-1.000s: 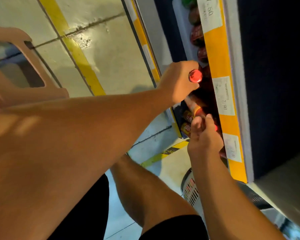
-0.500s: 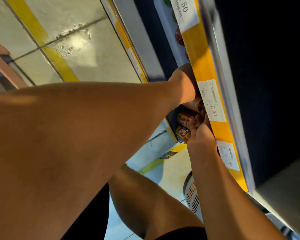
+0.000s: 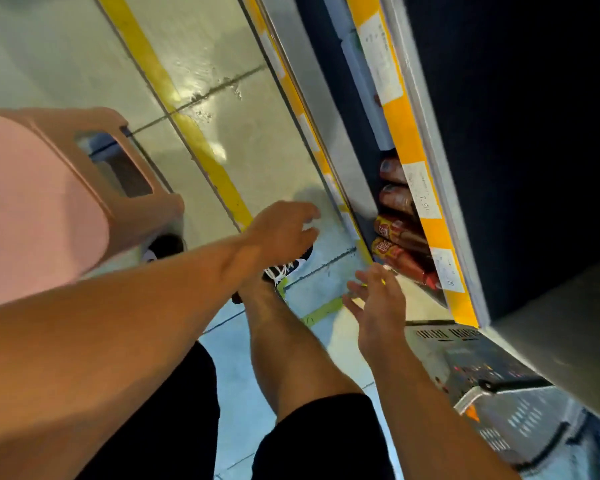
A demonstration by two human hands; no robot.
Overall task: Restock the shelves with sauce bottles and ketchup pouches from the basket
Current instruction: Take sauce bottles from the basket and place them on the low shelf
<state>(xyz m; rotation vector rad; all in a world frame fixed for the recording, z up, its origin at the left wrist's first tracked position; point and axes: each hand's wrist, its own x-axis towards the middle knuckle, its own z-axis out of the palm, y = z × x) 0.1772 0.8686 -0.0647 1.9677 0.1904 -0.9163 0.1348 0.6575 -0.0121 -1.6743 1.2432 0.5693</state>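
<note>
Head view, looking steeply down past both forearms. Both hands are empty and clear of the shelf [image 3: 426, 216], whose yellow price rail runs diagonally from upper centre to lower right. The left hand [image 3: 281, 230] hangs over the floor [image 3: 222, 81] with its fingers [image 3: 309, 216] loosely spread and holding nothing. The right hand [image 3: 378, 306] lies below the shelf opening, palm turned inward, fingers apart and lightly bent, also holding nothing. The sauce bottles [image 3: 395, 199] already stocked sit in the shadowed gap under the rail; 2 dark caps show, and beside them 2 red-and-orange labelled packs [image 3: 395, 251] lie with their long axes running back into the shelf. Whether these are bottles on their sides or ketchup pouches cannot be told in the blur. The basket [image 3: 499, 403], the source of the next item, lies on the floor at lower right, under the shelf end, its grey slotted wall and black handle visible; its contents show only as indistinct coloured spots. The governing relation: the basket lies down and to the right of the right hand, near that forearm, while the left hand is well apart from it. The right hand is therefore judged the nearer for the next pick. A pink stool [image 3: 49, 202] stands at the left, and a black shoe [image 3: 288, 265] shows beneath the left wrist.
</note>
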